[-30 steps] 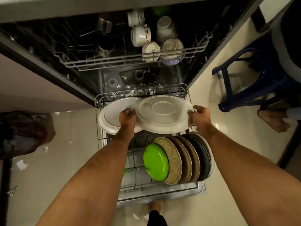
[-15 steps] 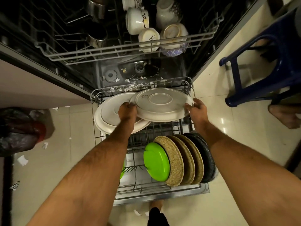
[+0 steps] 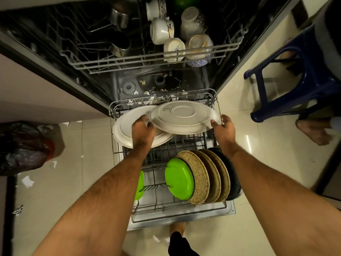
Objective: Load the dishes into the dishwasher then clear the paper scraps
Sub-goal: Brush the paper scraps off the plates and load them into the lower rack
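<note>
Two white plates hover bottom-up over the far end of the pulled-out lower rack (image 3: 215,100). My left hand (image 3: 143,129) grips the left white plate (image 3: 123,126) at its right rim. My right hand (image 3: 222,126) holds the right white plate (image 3: 183,116) by its right edge; this plate overlaps the left one. A green plate (image 3: 178,179), several speckled tan plates (image 3: 199,177) and a dark plate (image 3: 233,174) stand upright in the rack's near part. Paper scraps (image 3: 156,97) lie on the dishwasher floor behind the rack.
The upper rack (image 3: 147,59) holds cups, bowls and steel mugs. More paper scraps (image 3: 27,181) lie on the tiled floor at left, near a dark rubbish bag (image 3: 24,146). A blue plastic stool (image 3: 287,71) and another person's foot (image 3: 311,131) are at right.
Both plates have lowered a little and tilted flatter over the rack's far end; my hands keep their hold. The camera has moved closer.
</note>
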{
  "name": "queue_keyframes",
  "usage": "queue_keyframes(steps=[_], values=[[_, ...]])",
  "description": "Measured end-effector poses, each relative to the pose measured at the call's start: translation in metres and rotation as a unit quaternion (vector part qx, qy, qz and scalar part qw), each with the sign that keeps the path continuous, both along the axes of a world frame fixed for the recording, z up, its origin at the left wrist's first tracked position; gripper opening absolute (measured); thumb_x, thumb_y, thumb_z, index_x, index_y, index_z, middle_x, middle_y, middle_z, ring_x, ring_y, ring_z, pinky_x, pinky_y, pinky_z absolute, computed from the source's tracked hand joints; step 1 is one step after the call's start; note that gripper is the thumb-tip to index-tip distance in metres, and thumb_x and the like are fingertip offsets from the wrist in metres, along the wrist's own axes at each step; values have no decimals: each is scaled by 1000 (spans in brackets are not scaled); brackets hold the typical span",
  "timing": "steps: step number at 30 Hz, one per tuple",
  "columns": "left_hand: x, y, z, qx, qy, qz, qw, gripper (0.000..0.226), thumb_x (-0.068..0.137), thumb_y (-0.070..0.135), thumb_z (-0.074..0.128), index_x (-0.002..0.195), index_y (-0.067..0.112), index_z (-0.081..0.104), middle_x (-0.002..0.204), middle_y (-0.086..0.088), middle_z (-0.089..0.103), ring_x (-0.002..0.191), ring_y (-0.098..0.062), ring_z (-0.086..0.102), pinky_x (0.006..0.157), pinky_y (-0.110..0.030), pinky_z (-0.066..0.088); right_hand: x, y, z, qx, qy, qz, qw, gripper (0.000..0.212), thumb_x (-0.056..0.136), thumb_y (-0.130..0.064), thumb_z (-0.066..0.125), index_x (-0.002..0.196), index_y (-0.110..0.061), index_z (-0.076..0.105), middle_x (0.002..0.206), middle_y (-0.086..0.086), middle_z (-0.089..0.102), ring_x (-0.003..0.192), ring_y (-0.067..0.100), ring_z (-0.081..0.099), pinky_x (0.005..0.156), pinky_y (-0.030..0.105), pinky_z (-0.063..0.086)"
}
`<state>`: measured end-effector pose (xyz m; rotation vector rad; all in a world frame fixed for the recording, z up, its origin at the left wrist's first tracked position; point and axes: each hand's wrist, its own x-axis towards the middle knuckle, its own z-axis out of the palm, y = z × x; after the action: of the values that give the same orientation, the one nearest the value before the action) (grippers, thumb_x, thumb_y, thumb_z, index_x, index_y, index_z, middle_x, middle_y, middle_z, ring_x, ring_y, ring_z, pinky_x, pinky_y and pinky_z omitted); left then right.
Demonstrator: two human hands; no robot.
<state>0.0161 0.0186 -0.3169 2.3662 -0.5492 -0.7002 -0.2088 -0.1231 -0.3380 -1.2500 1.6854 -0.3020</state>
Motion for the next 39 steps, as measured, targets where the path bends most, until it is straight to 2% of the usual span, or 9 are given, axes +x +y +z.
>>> queue_keyframes(steps=[2, 4, 8, 14, 17, 22, 28, 33, 39], values=[[4, 18, 17, 2, -41, -46, 998, 38, 97, 13, 57, 133, -1, 59, 131, -23, 62, 125, -37, 54, 108, -37, 37, 0, 18, 22, -56, 36, 63, 996, 55, 97, -22, 65, 148, -16, 45, 145, 9, 50, 133, 28, 49, 108, 35, 46], [7, 38, 32, 24, -80, -95, 992, 44, 98, 19, 56, 137, -2, 53, 134, -25, 59, 127, -38, 50, 109, -40, 37, 4, 35, 43, -109, 85, 148, 979, 52, 97, -25, 64, 145, -12, 48, 143, 12, 49, 135, 31, 44, 116, 46, 39], [21, 94, 71, 77, -179, -176, 965, 52, 96, 28, 58, 136, -5, 50, 130, -26, 58, 123, -41, 49, 107, -47, 42, 28, 83, 101, -172, 151, 281, 932, 65, 100, -27, 59, 155, -4, 32, 156, 21, 33, 145, 37, 29, 122, 47, 28], [54, 179, 163, 95, -274, -195, 937, 51, 95, 32, 56, 133, -1, 52, 133, -23, 57, 126, -39, 49, 113, -50, 35, 84, 175, 191, -250, 168, 371, 879, 64, 100, -27, 58, 153, -4, 31, 155, 22, 30, 142, 38, 30, 121, 44, 27], [81, 227, 220, 88, -304, -177, 932, 60, 98, 37, 53, 143, -3, 46, 144, -22, 50, 139, -38, 40, 120, -49, 27, 117, 226, 244, -283, 170, 419, 846, 66, 101, -30, 56, 155, -3, 29, 157, 22, 27, 145, 38, 28, 123, 44, 25], [141, 309, 312, 84, -360, -142, 918, 63, 99, 42, 45, 144, -1, 44, 145, -21, 49, 140, -36, 39, 120, -49, 27, 184, 299, 329, -367, 197, 486, 769, 69, 104, -37, 48, 158, -1, 24, 162, 26, 23, 151, 37, 20, 125, 44, 16], [192, 387, 379, 81, -386, -92, 914, 66, 99, 43, 49, 146, -3, 41, 148, -23, 46, 142, -38, 37, 121, -50, 26, 258, 353, 391, -433, 196, 505, 721, 68, 100, -35, 59, 152, 2, 38, 155, 31, 35, 145, 42, 33, 122, 48, 27], [251, 473, 436, 91, -405, -14, 910, 67, 98, 43, 44, 146, -3, 42, 147, -23, 47, 142, -38, 37, 120, -50, 27, 356, 421, 458, -528, 179, 541, 630, 68, 92, -40, 69, 142, 3, 53, 142, 33, 51, 132, 42, 49, 113, 48, 42], [317, 527, 476, 83, -421, 71, 901, 68, 97, 43, 51, 147, -4, 41, 148, -23, 47, 143, -37, 37, 121, -49, 25, 448, 468, 509, -575, 125, 562, 581, 65, 99, -37, 62, 146, 5, 45, 146, 32, 46, 138, 41, 43, 117, 48, 37]])
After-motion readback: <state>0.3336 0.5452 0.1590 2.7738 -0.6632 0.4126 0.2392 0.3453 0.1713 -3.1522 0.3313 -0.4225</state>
